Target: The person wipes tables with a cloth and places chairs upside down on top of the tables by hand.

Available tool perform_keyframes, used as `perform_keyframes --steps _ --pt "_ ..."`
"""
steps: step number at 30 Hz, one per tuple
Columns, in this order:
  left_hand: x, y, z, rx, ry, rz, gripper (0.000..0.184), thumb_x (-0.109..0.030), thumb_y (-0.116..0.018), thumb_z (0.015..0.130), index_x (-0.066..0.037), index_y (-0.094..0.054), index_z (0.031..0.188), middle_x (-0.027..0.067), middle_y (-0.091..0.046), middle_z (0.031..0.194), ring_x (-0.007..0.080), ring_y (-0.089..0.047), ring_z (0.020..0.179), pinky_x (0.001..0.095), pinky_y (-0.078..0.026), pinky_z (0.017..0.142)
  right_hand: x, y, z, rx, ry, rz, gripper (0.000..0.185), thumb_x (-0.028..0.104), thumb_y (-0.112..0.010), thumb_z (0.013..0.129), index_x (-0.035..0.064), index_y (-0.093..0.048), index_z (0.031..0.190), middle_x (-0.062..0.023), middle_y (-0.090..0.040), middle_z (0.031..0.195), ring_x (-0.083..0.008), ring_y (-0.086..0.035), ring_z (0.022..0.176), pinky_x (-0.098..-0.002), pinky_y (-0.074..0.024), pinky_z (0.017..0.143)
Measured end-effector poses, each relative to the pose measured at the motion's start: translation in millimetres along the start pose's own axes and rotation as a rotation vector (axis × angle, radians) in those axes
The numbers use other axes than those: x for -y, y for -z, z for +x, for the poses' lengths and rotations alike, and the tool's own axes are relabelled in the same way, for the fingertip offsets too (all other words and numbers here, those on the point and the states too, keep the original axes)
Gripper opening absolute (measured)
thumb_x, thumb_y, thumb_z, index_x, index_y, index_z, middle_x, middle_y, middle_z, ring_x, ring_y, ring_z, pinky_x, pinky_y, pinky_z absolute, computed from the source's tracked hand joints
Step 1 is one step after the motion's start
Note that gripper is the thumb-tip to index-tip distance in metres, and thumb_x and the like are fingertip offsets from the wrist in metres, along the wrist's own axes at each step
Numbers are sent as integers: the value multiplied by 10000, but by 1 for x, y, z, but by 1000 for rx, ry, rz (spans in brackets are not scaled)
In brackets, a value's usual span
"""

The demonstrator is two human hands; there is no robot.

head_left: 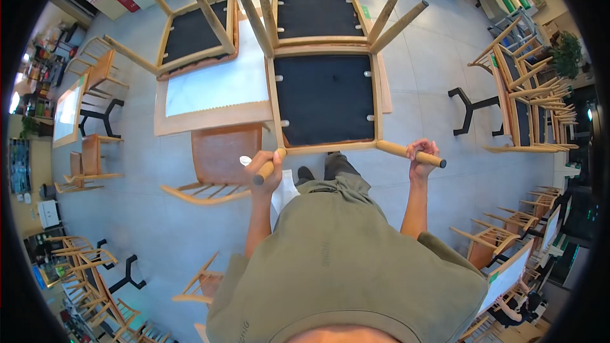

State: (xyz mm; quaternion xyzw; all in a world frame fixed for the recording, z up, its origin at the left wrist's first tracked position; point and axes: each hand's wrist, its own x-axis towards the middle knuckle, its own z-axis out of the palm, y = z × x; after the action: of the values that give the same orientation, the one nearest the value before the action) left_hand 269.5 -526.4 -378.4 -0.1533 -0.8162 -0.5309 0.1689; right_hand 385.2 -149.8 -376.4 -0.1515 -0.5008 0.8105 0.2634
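Note:
An upturned wooden chair point(326, 100) with a black seat underside is in front of me, its legs pointing up and toward me. My left hand point(265, 170) is wrapped round one near leg. Around the other near leg curls my right hand point(422, 154), the leg's dark tip sticking out past the fingers. Directly beyond it lies a second upturned chair point(317, 14), and another upturned chair point(197, 33) is to its left. These are at a table point(215, 92) with a pale top and wooden border. Something white point(284, 194) shows beside my left forearm.
A chair with a brown seat point(227, 155) stands at the table's near side, left of my feet. Stacked chairs point(530, 95) are on a table at the right. A smaller table point(68, 113) with chairs is at the left. Bottom right, a person point(513, 308) is near another table.

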Motion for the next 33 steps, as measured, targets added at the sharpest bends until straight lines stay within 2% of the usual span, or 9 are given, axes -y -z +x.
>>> perform_keyframes --steps 6,12,15,17,18,21,23,28,33 --pt "4 5 -17 -11 68 8 93 -67 -699 801 -10 -629 823 103 -662 790 180 -637 700 293 -514 665 -5 0 -11 -116 23 33 587 461 -287 957 -1 -596 769 -91 -508 534 -218 -518 599 -317 -421 711" --pt "5 16 -36 -106 106 84 318 -133 -772 756 5 -629 1003 99 -681 864 166 -657 809 282 -528 746 -9 -2 -12 -243 -7 62 670 495 -223 979 -21 -648 930 -129 -660 802 -259 -619 870 -340 -435 891" --pt "-4 20 -44 -157 149 16 341 -149 -780 752 7 -633 1017 97 -688 854 142 -648 739 260 -521 674 -13 3 -10 -243 -61 68 688 506 -202 985 -24 -640 982 -145 -669 924 -255 -611 933 -346 -426 944" --pt "-7 27 -58 -98 282 212 356 -168 -777 759 -6 -638 1044 98 -697 838 88 -566 575 240 -462 529 -16 5 -12 -284 -57 50 669 508 -208 989 -22 -611 1055 -132 -636 1033 -244 -569 1040 -359 -417 964" --pt "10 21 -69 -217 181 133 322 -172 -763 767 -24 -652 1031 67 -693 785 54 -416 458 235 -340 427 -17 3 -15 -260 -91 48 669 508 -208 989 -22 -611 1055 -132 -636 1033 -244 -569 1040 -359 -417 964" --pt "-13 33 -90 -243 359 217 283 -173 -754 762 -48 -664 999 63 -689 884 97 -435 507 259 -357 484 -22 1 -17 -349 -84 -31 642 509 -218 988 -15 -535 1177 -130 -547 1187 -236 -495 1155 -391 -397 997" --pt "-18 48 -115 -223 494 359 189 -199 -710 797 -71 -684 934 66 -691 832 139 -511 532 285 -403 514 -36 7 -27 -460 -69 -143 638 524 -249 979 -9 -439 1272 -135 -453 1274 -250 -453 1198 -418 -375 1021" --pt "10 93 -187 -315 785 396 182 -226 -659 837 -47 -691 835 86 -692 724 199 -663 677 302 -467 586 -92 45 -64 -650 -380 -370 578 496 -387 937 9 -458 1240 -140 -449 1275 -290 -449 1194 -430 -403 978" --pt "57 150 -230 -480 830 380 191 -206 -619 868 -29 -680 832 88 -697 726 211 -674 686 316 -501 648 -167 93 -117 -262 -894 -609 356 343 -458 937 26 -577 1048 -114 -614 968 -240 -610 881 -365 -509 739"
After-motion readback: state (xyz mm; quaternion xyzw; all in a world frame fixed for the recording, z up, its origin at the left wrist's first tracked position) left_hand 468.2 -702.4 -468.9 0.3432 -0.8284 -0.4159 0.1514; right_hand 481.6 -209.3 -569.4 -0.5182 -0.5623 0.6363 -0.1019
